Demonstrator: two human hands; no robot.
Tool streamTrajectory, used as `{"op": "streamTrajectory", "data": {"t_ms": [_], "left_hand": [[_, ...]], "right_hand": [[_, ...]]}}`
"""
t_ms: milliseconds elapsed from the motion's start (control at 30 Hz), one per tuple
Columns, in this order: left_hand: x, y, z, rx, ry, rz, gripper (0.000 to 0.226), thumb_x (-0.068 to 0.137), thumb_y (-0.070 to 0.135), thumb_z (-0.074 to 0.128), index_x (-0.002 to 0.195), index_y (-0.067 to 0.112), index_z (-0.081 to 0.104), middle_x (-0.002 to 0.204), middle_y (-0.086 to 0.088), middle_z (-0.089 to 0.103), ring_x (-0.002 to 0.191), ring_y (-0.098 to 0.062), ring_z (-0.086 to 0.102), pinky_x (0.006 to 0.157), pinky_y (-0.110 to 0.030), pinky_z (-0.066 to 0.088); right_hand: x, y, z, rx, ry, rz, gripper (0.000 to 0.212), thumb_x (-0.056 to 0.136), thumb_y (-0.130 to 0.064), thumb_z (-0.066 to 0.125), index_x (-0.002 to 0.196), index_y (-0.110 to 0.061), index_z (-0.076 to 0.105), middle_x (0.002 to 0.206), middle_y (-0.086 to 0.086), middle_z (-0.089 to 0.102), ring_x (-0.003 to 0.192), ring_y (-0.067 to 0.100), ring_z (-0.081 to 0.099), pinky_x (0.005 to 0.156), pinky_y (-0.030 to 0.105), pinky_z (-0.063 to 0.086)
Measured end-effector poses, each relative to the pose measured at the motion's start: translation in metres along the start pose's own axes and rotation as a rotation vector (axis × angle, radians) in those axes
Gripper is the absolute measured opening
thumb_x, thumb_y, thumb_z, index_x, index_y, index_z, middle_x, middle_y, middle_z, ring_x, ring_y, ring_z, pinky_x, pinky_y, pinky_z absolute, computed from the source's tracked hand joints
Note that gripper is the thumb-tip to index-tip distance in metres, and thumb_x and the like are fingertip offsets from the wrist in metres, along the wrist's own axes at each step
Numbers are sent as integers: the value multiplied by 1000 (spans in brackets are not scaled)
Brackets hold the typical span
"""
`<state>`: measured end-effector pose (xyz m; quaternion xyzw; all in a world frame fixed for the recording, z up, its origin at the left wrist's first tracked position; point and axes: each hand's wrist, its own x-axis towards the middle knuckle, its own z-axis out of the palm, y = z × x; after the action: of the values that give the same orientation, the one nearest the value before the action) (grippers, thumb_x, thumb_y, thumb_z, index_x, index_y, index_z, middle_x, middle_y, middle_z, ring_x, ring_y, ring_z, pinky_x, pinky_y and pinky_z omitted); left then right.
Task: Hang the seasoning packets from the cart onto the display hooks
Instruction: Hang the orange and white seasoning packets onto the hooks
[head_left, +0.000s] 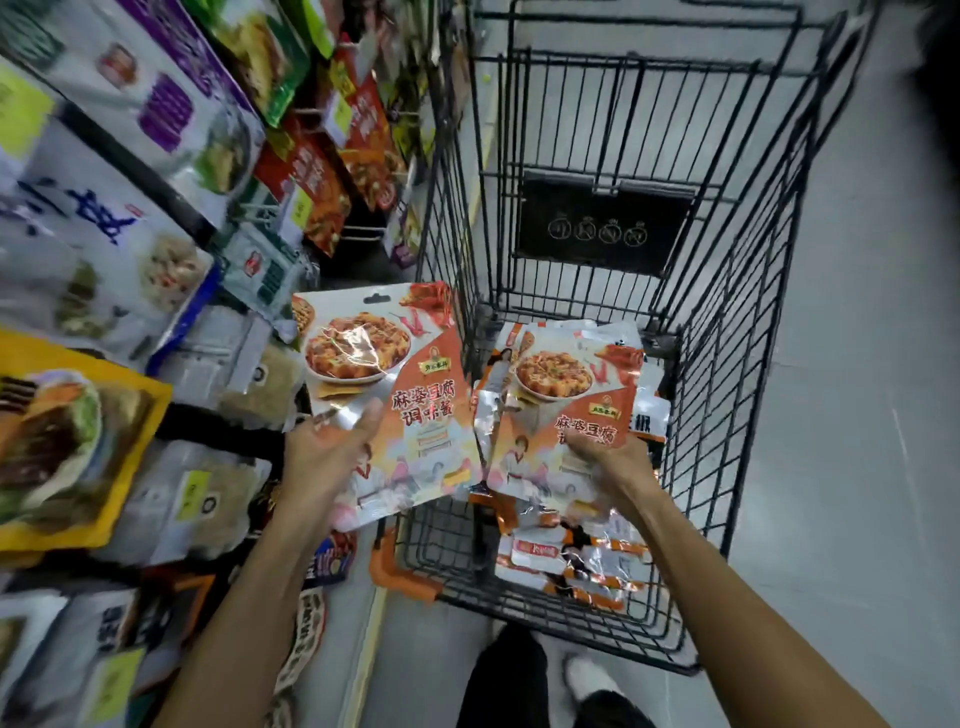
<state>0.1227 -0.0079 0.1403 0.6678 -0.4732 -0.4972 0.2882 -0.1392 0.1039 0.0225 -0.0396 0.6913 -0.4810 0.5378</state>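
Display rack (130, 260): hung food pouches at left, print blurred.
Shopping cart (727, 260): black wire, placard (602, 228) with four round icons.
Packet pile (566, 561): orange-white seasoning packets lying in the cart.
Left packet (395, 374): reads 麻婆豆腐, held between rack and cart.
Right packet (566, 389): same print, over the pile.
Left hand (322, 452): thumb clamped on left packet's front.
Right hand (613, 457): fingers curled onto right packet's lower edge.

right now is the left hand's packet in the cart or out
Out. The left hand holds the packet up at the cart's left side, clear of the pile inside.
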Motion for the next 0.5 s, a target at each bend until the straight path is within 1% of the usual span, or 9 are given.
{"op": "streamTrajectory", "data": {"t_ms": [67,133,200,233,267,300,333,433,500], "left_hand": [[-21,11,-13,-51,53,60,40,68,45,74,61,9,57,45,8,60,40,0,54,41,-11,41],[-45,20,-31,-103,126,113,39,69,44,74,54,13,54,40,10,56,36,2,49,38,-9,37],[-74,29,-54,-152,203,161,39,71,41,75,47,20,53,40,10,53,35,1,46,39,-10,35],[-91,34,-65,-172,238,183,41,74,40,75,45,21,53,40,11,52,35,0,45,39,-11,35],[-108,39,-77,-195,273,201,38,75,38,75,47,23,54,41,12,54,36,1,47,39,-11,36],[-128,44,-90,-213,308,225,33,77,35,74,52,23,56,43,13,56,38,2,49,40,-11,37],[-148,49,-102,-227,349,248,28,78,33,74,58,21,59,45,13,58,40,3,51,41,-10,38],[-210,60,-141,-255,489,288,21,80,30,73,68,14,65,45,14,59,40,4,52,40,-10,38],[-252,64,-166,-284,572,325,32,83,25,71,81,-6,65,43,10,60,38,0,54,38,-12,37]], "right_hand": [[-19,-27,4,-15,-78,-61,45,66,-22,83,101,-2,63,80,4,74,64,15,72,47,20,52],[-42,-54,11,-69,-171,-128,48,61,-28,83,97,-2,65,71,0,75,61,14,72,46,20,52],[-66,-81,21,-128,-270,-206,48,59,-34,84,92,-4,65,68,-2,74,59,15,71,46,25,54],[-80,-94,28,-155,-318,-241,49,58,-36,85,92,-4,66,73,1,75,65,18,72,51,31,58],[-94,-107,36,-181,-364,-277,49,58,-36,86,93,-6,68,79,3,76,72,22,73,60,37,60],[-110,-118,45,-195,-411,-323,47,57,-36,87,91,-10,69,83,3,76,77,21,73,67,37,60],[-127,-128,54,-197,-465,-374,42,56,-34,86,89,-13,70,83,0,76,77,18,73,66,32,59],[-186,-151,82,-222,-614,-484,30,57,-35,85,78,-20,70,70,-8,74,62,6,70,51,17,51],[-226,-158,101,-235,-732,-533,26,54,-37,86,69,-20,73,70,-8,74,61,5,70,49,15,50]]}}
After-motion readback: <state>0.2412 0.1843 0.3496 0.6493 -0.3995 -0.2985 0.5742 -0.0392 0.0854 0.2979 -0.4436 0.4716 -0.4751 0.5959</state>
